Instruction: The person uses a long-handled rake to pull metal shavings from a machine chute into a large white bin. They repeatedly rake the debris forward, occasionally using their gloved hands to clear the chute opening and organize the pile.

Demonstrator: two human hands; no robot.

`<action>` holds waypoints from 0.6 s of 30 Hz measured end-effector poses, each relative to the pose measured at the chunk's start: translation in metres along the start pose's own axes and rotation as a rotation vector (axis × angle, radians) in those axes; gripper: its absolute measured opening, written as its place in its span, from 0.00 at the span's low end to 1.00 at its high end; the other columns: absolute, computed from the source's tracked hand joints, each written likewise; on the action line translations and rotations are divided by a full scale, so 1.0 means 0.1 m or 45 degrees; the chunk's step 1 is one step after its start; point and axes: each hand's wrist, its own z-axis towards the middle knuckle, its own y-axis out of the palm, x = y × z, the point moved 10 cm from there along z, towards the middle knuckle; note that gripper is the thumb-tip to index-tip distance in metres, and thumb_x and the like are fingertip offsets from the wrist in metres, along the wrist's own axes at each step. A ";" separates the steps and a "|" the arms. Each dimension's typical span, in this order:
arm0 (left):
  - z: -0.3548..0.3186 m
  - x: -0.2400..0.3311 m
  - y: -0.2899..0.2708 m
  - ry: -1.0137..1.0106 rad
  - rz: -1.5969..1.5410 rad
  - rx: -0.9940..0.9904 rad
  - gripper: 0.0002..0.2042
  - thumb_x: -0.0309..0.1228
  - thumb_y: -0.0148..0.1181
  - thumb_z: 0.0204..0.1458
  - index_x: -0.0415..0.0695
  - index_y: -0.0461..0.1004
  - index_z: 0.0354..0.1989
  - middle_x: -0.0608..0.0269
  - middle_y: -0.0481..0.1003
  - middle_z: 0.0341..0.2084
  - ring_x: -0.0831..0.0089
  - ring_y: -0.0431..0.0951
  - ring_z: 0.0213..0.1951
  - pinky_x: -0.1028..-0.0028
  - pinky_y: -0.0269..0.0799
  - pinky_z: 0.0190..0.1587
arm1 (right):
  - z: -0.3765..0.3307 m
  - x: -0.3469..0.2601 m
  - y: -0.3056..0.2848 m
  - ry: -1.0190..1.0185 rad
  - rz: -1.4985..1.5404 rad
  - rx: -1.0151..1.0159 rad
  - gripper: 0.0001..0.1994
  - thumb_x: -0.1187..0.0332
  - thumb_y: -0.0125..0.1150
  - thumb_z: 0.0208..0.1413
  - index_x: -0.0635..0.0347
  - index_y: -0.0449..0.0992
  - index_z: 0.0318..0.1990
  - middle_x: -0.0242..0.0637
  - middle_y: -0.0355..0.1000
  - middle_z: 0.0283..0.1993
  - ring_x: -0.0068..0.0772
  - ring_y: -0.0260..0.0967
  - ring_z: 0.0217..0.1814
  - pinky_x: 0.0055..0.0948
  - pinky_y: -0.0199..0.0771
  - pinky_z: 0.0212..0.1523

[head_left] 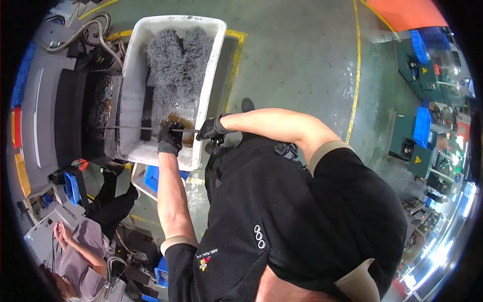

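Both my hands wear dark gloves and grip one long thin metal rod [138,128], which runs nearly level across the near part of a white tub [214,65]. My left hand [170,139] is closed around the rod above the tub's near end. Farther right, at the tub's right rim, my right hand [213,129] is closed on the rod's right end. The rod's left end reaches past the tub's left wall into the dark machine opening [98,108], where shavings cling. Tangled grey metal shavings [176,65] heap in the tub, with a brown wet patch [187,122] near my left hand.
A grey machine [45,116] stands against the tub's left side, with hoses [95,25] behind. At lower left a co-worker [85,251] is beside another machine. A blue bin [152,177] sits below the tub. Yellow lines [358,65] mark the green floor; equipment stands far right.
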 end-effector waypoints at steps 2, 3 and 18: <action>-0.01 -0.08 0.11 0.022 0.014 0.136 0.09 0.35 0.55 0.53 0.43 0.74 0.36 0.58 0.76 0.30 0.62 0.78 0.34 0.64 0.78 0.43 | -0.21 0.03 -0.25 0.017 0.115 0.010 0.32 0.42 0.57 0.53 0.60 0.71 0.55 0.47 0.75 0.28 0.37 0.72 0.20 0.35 0.73 0.20; -0.02 -0.08 0.24 0.013 0.024 0.129 0.09 0.35 0.55 0.53 0.43 0.74 0.36 0.58 0.76 0.30 0.62 0.78 0.34 0.64 0.78 0.43 | -0.29 0.03 -0.45 -0.034 -0.099 -0.030 0.34 0.39 0.57 0.52 0.60 0.71 0.56 0.46 0.75 0.29 0.34 0.73 0.21 0.32 0.74 0.22; -0.11 0.27 0.45 0.197 -0.111 0.322 0.11 0.33 0.51 0.53 0.41 0.74 0.39 0.55 0.76 0.38 0.60 0.75 0.44 0.66 0.72 0.54 | -1.45 -0.49 -2.07 -0.617 -0.022 1.335 0.26 0.48 0.39 0.60 0.56 0.72 0.53 0.47 0.73 0.51 0.45 0.71 0.52 0.36 0.68 0.56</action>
